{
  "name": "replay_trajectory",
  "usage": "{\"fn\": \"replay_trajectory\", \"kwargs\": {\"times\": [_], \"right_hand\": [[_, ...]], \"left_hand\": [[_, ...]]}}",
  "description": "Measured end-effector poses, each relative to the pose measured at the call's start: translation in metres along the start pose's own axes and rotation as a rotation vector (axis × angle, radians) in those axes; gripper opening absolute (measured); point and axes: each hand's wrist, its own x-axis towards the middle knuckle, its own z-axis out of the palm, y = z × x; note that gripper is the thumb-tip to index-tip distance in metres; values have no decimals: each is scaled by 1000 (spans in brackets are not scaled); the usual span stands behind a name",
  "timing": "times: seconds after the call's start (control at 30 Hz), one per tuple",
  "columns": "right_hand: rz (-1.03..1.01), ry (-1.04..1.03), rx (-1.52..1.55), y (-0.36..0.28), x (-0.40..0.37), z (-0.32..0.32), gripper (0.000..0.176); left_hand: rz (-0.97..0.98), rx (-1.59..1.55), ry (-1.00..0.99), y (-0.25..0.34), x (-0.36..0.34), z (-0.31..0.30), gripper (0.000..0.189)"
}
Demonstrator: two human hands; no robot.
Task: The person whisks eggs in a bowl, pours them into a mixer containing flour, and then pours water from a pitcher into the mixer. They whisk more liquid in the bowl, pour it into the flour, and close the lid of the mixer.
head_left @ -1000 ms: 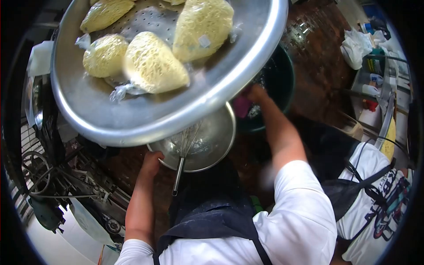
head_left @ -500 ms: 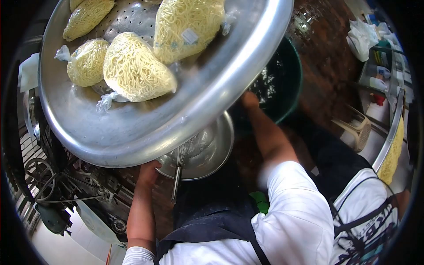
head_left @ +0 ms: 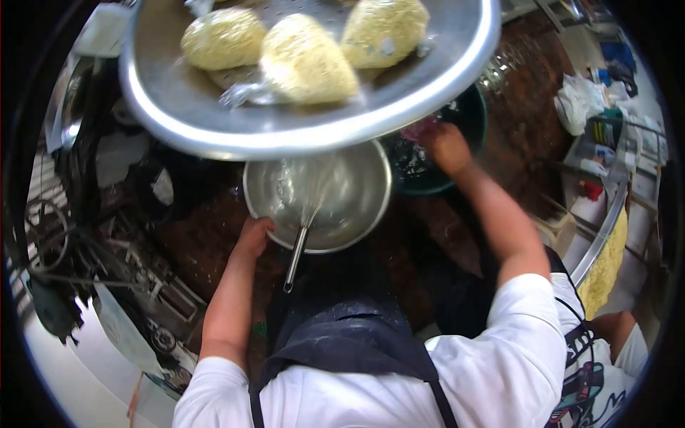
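Note:
My left hand (head_left: pixel 255 235) is closed on the near-left rim of a steel mixing bowl (head_left: pixel 360 217). A wire whisk (head_left: pixel 302 235) leans in the bowl, its handle sticking out over the near rim. Over a dark green tub (head_left: pixel 479 118) of dark liquid, my right hand (head_left: pixel 449 148) is closed on a pinkish thing (head_left: pixel 419 128), whose kind I cannot make out. A large perforated steel basin (head_left: pixel 214 135) hides the far rims of bowl and tub. In it lie clear plastic bags of yellow noodles (head_left: pixel 303 60).
A person in a printed white shirt (head_left: pixel 606 371) is close on my right. Beyond are a metal-edged surface with yellow noodles (head_left: pixel 606 264) and white plastic bags (head_left: pixel 579 103). Machinery with a wheel (head_left: pixel 46 235) stands to the left. The reddish-brown floor (head_left: pixel 524 78) looks wet.
My right hand has come up out of the tub, now showing the pinkish thing. The view has shifted, uncovering more of the bowl and whisk. My left hand stays at the bowl's rim.

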Motion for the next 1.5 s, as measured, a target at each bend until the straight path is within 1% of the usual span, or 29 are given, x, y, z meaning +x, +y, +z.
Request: {"fn": "replay_trajectory", "kwargs": {"times": [0.03,0.1,0.13,0.2,0.23,0.27,0.33,0.37,0.47,0.5,0.57,0.6,0.7,0.87,0.9,0.97,1.0,1.03,1.07,1.1,1.13,1.2,1.27,1.33,1.37,1.4,1.43,1.47,1.5], "right_hand": [[-32,4,12,-6,3,-25,19],[-197,35,60,-23,11,-68,18],[-224,41,69,-36,18,-83,18],[-288,-188,2,-55,32,-103,17],[-361,-185,4,-66,41,-108,15],[-375,-181,-4,-82,52,-118,15],[-314,-598,-48,-122,75,-150,21],[-280,-632,-4,-139,84,-162,30],[-345,-608,103,-162,95,-140,31],[-354,-610,98,-170,101,-143,31],[-326,-754,36,-189,111,-154,35],[-334,-756,30,-194,116,-155,35],[-337,-808,11,-206,125,-161,39],[-169,-942,58,-203,133,-178,48],[-171,-941,54,-196,132,-175,48],[-93,-912,14,-173,126,-165,53],[-26,-951,-72,-167,128,-176,57],[1,-928,-50,-144,123,-164,60],[-2,-805,-140,-126,116,-151,63],[-92,-519,-154,-95,99,-122,67],[-99,-514,-167,-79,94,-105,66],[-71,-189,-88,-101,86,-109,61],[178,-360,-18,-184,100,-149,56],[312,-393,385,-271,100,-175,59],[258,-304,343,-311,96,-167,67],[215,-288,333,-351,95,-163,84],[167,-365,315,-385,96,-153,102],[139,-419,325,-415,95,-149,114],[141,-451,368,-440,96,-143,115]], "left_hand": [[-9,4,7,-1,1,-4,31],[36,17,-10,0,-2,-11,31],[41,2,14,0,-1,-15,31],[27,41,-40,1,0,-21,31],[37,28,-30,2,-4,-23,31],[26,29,-26,3,-6,-22,33],[20,18,-26,4,-11,-21,36],[29,7,-9,3,-12,-22,38],[33,-11,8,1,-15,-27,42],[33,-15,6,0,-16,-29,44],[34,-59,8,-1,-22,-28,40],[39,-94,6,1,-25,-26,37],[52,-65,1,-3,-27,-27,39],[51,-107,-13,-3,-36,-26,40],[73,-145,-23,-4,-38,-28,40],[63,-151,-6,-8,-42,-34,38],[54,-154,14,-11,-44,-38,37],[67,-166,26,-14,-45,-41,37],[75,-196,37,-18,-45,-46,35],[78,-231,55,-25,-51,-51,34],[92,-254,83,-30,-59,-55,34],[61,-303,107,-30,-72,-60,28],[82,-363,101,-40,-81,-67,25],[71,-370,124,-56,-83,-77,23],[85,-413,136,-57,-93,-78,22],[94,-454,144,-58,-104,-78,21],[113,-505,162,-60,-115,-78,16],[130,-556,175,-62,-124,-81,11],[147,-612,180,-67,-131,-88,12]]}}
